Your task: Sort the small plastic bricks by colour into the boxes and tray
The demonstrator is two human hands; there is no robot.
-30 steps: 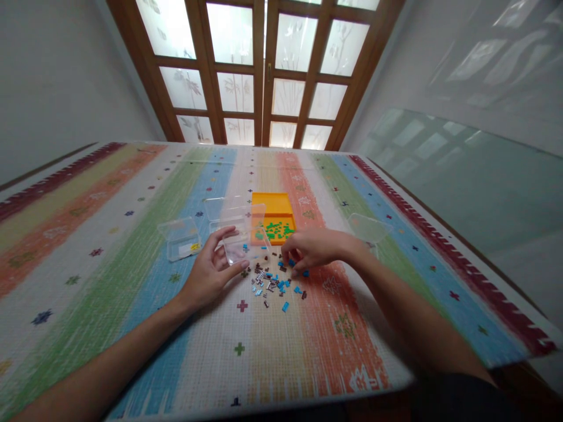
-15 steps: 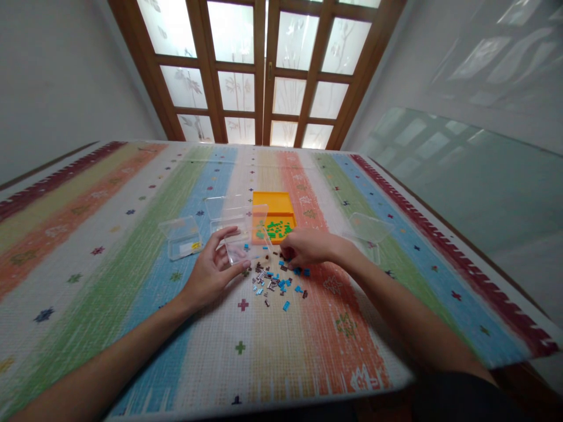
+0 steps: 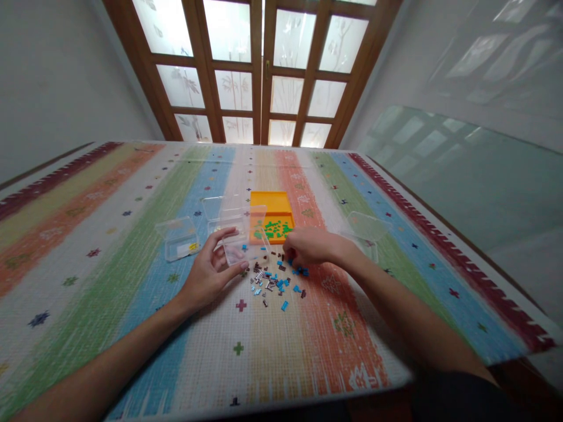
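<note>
My left hand [image 3: 215, 269] grips a clear plastic box [image 3: 246, 249] by its near left side, thumb at the front and fingers behind. Just right of it lies a loose pile of small building bricks [image 3: 272, 281] in blue, brown and grey. Over the far right of the pile is my right hand [image 3: 305, 246], its fingers bent down and pinched together among blue bricks [image 3: 299, 271]. Whatever sits between those fingertips is hidden. Behind both hands, an orange box [image 3: 272, 202] stands with its lid folded back and holds many green bricks [image 3: 276, 228].
At the left is an opened clear box [image 3: 176, 251] with a few yellow bricks [image 3: 193, 247]. Another clear box [image 3: 364, 231] stands right, partly behind my right arm. A striped cloth [image 3: 211, 351] covers the table. Wooden doors with glass panes [image 3: 250, 88] rise beyond.
The right hand has shifted slightly within the pile, its fingers still bent down. My left hand keeps its hold on the clear box. The whole view has moved a little.
</note>
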